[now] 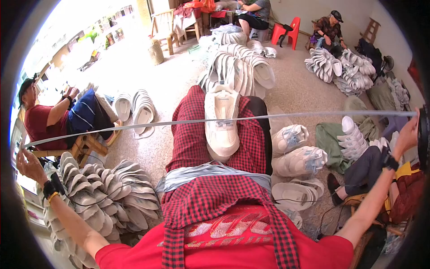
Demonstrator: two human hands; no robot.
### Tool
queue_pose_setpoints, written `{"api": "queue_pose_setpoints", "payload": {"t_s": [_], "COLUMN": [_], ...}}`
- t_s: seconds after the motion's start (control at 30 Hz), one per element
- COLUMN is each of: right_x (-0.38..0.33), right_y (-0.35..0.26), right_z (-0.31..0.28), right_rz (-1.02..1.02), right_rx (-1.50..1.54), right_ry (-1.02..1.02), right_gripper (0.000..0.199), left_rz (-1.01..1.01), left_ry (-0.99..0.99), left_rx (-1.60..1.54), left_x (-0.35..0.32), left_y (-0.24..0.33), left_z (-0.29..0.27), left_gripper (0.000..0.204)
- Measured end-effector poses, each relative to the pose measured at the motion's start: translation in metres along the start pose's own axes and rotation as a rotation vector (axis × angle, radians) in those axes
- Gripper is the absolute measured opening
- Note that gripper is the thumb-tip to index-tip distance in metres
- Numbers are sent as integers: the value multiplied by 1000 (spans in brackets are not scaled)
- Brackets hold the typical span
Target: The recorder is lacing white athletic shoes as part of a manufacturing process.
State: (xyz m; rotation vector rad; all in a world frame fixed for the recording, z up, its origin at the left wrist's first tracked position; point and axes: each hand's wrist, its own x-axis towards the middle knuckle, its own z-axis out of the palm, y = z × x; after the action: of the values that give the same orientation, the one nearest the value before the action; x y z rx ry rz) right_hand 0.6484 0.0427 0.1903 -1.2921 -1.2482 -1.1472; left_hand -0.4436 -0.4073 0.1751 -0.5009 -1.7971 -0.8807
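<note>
A cream shoe (223, 136) is held upright between my knees, toe toward me. One long grey-blue shoelace (156, 124) passes through its lower eyelets and stretches taut out to both sides. Far out at the left, my left hand (32, 167) is closed on one end of the lace. At the opposite rim my right hand (407, 136) grips the other end, its fingertips partly cut off by the dark edge. Across my lap, over a red-and-black checked apron (190, 134), lies a bundle of loose laces (215, 174).
Stacked shoes (107, 193) crowd my left side, and a row of shoes (235, 67) runs ahead. Laced shoes (298, 161) stand at my right knee. Co-workers sit left (47, 112), far right (331, 31) and near right (363, 175). A red chair (289, 33) stands behind.
</note>
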Motion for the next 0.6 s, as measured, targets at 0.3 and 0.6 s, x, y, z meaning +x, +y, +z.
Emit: {"api": "queue_pose_setpoints", "payload": {"t_s": [0.3, 0.6], "right_x": [-176, -239], "right_y": [-313, -421], "right_z": [17, 53], "right_rz": [557, 215], "right_rx": [1473, 1477], "right_ry": [-880, -1076], "right_gripper": [15, 14], "left_rz": [-350, -370], "left_ry": [-298, -1233], "left_rx": [-1257, -1531], "left_x": [-184, -365], "left_y": [259, 442], "left_z": [54, 79], "left_gripper": [28, 27]}}
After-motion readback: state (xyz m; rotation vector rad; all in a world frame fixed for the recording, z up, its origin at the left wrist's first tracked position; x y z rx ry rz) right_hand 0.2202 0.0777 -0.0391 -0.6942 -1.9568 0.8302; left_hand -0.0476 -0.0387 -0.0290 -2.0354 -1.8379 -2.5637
